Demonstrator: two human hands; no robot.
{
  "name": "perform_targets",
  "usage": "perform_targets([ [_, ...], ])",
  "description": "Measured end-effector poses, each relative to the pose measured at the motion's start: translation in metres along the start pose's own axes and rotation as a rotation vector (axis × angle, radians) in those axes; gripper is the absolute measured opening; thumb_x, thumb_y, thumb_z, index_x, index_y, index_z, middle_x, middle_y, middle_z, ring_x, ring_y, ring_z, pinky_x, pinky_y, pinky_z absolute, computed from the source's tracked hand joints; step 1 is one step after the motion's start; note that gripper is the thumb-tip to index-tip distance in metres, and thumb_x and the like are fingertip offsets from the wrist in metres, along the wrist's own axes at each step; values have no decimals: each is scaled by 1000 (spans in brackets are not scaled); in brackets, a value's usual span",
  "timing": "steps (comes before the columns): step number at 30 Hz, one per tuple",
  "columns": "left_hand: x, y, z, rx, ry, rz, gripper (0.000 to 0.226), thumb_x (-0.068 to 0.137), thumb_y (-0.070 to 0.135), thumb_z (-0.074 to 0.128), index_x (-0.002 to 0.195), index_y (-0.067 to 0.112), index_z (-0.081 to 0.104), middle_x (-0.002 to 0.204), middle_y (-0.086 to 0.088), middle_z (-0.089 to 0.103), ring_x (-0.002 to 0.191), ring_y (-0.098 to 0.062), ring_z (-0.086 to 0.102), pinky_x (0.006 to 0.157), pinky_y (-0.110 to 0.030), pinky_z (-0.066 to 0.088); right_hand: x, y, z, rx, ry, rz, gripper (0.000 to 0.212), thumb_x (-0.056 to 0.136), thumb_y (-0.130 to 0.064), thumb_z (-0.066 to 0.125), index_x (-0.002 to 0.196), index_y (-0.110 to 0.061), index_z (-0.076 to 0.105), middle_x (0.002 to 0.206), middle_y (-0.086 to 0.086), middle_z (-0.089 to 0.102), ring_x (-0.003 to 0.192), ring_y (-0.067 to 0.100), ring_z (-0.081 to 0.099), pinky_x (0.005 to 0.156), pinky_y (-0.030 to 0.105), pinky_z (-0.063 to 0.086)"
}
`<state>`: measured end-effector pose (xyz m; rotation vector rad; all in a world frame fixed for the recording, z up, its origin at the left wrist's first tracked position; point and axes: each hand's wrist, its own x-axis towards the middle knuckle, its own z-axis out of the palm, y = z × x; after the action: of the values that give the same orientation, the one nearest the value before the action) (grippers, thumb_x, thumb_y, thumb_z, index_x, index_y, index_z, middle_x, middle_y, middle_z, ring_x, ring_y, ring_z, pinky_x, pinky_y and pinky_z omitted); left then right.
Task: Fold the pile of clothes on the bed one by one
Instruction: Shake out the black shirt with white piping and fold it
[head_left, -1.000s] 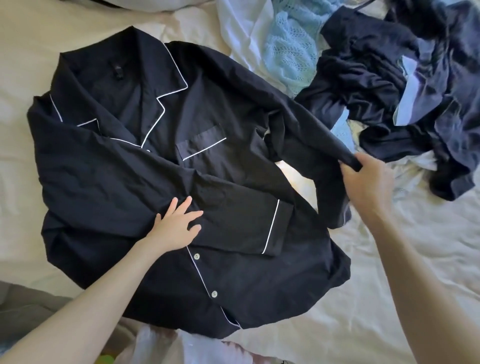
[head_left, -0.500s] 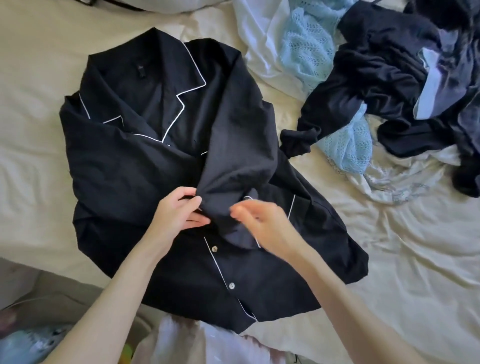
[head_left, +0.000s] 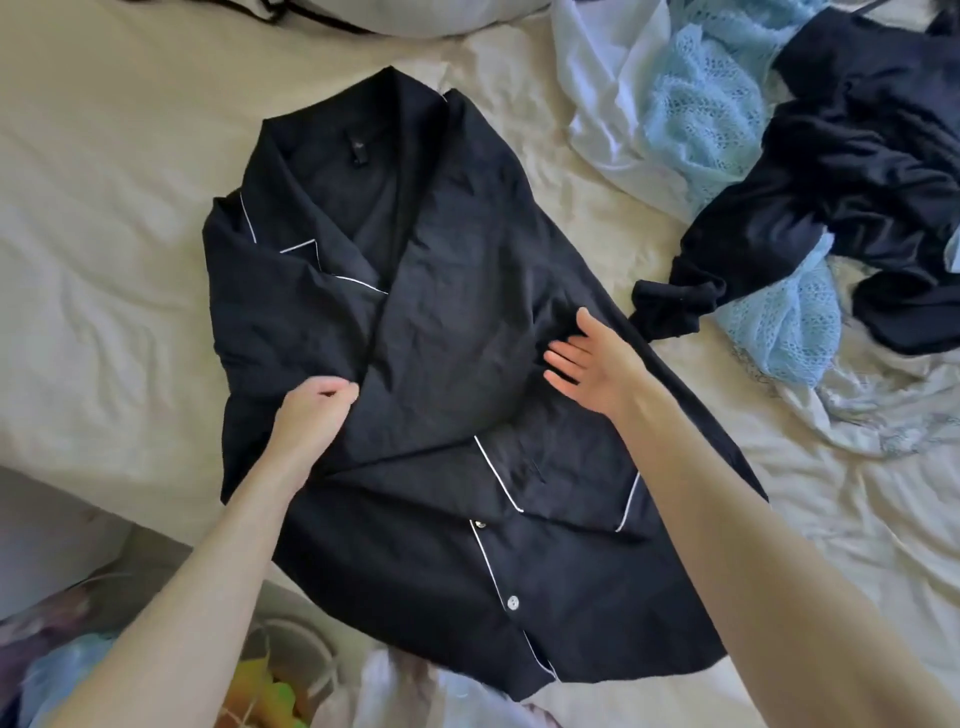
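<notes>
Left hand (head_left: 311, 410) now pinches the folded edge of the black pajama shirt (head_left: 457, 364), mid-frame on the bed (head_left: 104, 218); right hand (head_left: 592, 364) has let go, fingers spread flat, the sleeve now folded across the front.

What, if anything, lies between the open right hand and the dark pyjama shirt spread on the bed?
Nothing visible does. The right hand is open directly over the pyjama shirt, with no other garment between. The left hand pinches the shirt's fabric. The clothes pile lies apart, further right.
</notes>
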<state>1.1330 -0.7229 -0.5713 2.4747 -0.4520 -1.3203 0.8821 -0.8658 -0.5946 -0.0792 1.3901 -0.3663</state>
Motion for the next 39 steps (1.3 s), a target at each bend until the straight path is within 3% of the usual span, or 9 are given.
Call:
perform_targets([
  [6, 24, 57, 6, 596, -140, -17, 20, 87, 36, 61, 84, 17, 65, 81, -4, 68, 75, -23, 65, 82, -37, 54, 9, -41, 9, 398, 45, -81, 13, 95, -23, 53, 101, -13, 59, 103, 1, 64, 108, 21, 59, 91, 38, 43],
  [10, 22, 70, 0, 911, 5, 64, 26, 94, 38, 48, 88, 18, 62, 80, -3, 67, 77, -23, 65, 69, -31, 46, 11, -41, -3, 287, 106, -230, 37, 96, -29, 54, 128, -12, 51, 131, 5, 55, 122, 24, 52, 94, 36, 45],
  [14, 29, 96, 14, 553, 66, 342, 26, 95, 36, 44, 88, 18, 61, 90, -7, 66, 95, -32, 58, 78, -36, 45, 18, -21, -4, 43, 94, -180, 51, 92, -39, 58, 135, -13, 45, 124, 6, 52, 112, 22, 51, 94, 36, 46],
  [17, 50, 132, 39, 239, -35, 365, 30, 93, 35, 54, 110, 12, 63, 106, -7, 69, 104, -29, 61, 95, -38, 47, 22, -24, 1, 69, 67, -216, 19, 94, -29, 57, 110, -17, 58, 114, 5, 62, 109, 21, 57, 85, 33, 49],
  [21, 70, 172, 68, 38, -140, 353, 14, 87, 25, 62, 78, 15, 59, 85, -7, 62, 69, -16, 58, 66, -26, 48, 25, -42, 4, 169, 38, -289, 11, 97, -15, 51, 97, -23, 58, 113, 5, 65, 102, 20, 63, 78, 32, 53],
  [24, 75, 199, 71, -149, 23, 495, 8, 87, 21, 60, 79, 19, 61, 79, -2, 59, 74, -12, 54, 72, -30, 47, 23, -55, -3, 311, -19, -316, 21, 97, -16, 51, 116, -24, 53, 116, 6, 64, 100, 18, 64, 79, 32, 53],
  [31, 49, 144, 61, 14, 246, 565, 31, 87, 19, 62, 117, 11, 55, 99, -4, 55, 90, -18, 55, 88, -22, 41, 6, -12, -14, -156, 176, -395, 45, 94, -20, 55, 137, -11, 46, 115, 4, 63, 107, 17, 60, 97, 37, 48],
  [34, 11, 75, 62, 11, 325, 431, 23, 85, 19, 64, 104, 10, 55, 96, -8, 55, 89, -19, 53, 76, -12, 32, -6, 44, -18, -623, 291, -484, 27, 89, -22, 59, 115, -13, 63, 91, -2, 65, 93, 17, 63, 90, 33, 48],
  [39, -47, -11, 74, -223, 148, -25, 24, 89, 28, 61, 110, 21, 50, 106, 2, 60, 93, -16, 58, 87, -35, 48, -24, 122, -24, -893, 200, -308, 55, 85, -34, 68, 133, -18, 45, 113, -8, 52, 101, 11, 54, 85, 22, 37],
])
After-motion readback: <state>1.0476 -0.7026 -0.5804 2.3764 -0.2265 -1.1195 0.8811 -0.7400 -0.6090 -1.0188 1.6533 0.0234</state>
